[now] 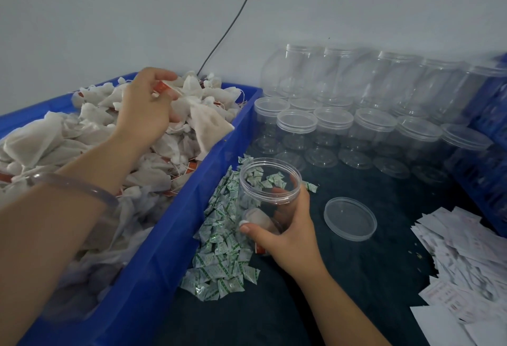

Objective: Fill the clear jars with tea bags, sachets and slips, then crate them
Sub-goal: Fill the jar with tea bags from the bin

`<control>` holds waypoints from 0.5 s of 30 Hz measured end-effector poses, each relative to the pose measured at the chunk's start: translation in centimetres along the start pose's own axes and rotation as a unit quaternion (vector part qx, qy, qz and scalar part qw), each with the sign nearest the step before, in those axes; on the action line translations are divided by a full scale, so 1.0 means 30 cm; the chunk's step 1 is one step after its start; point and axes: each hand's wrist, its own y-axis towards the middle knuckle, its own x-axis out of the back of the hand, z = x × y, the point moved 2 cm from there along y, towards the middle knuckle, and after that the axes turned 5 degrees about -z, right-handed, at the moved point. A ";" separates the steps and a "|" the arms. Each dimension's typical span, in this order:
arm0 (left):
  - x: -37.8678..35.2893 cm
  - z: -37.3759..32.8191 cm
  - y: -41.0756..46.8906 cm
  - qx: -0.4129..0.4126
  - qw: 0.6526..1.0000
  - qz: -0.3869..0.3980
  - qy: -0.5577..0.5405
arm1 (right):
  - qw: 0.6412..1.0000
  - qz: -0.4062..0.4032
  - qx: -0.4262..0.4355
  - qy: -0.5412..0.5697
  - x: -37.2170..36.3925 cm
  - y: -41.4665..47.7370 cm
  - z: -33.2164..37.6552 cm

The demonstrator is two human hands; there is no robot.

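Your left hand (148, 104) was curled round a clump of tea bags (192, 90) at the 10 o'clock end of the blue bin (175, 236), with a red tag pinched under the fingers. Your right hand (285, 230) was wrapped round the open jar (252, 203) near the middle of the tabletop (356, 277), and at least one tea bag lay in its bottom. The lid (349, 218) lay flat at the jar's 3 o'clock. The sachets (222, 249) were heaped at its 7 o'clock, the slips (466, 263) at 4 o'clock, and the empty jars (356, 126) stood at 1 o'clock. I judged the bags soft, very light and likely to tangle by their strings, so a loose bunch off the top would lift best. The jar looked thin and slippery, best gripped round its middle
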 end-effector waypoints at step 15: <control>-0.062 -0.060 -0.067 0.184 0.951 0.077 -0.236 | 1.000 0.006 -0.002 -0.005 0.003 -0.005 0.005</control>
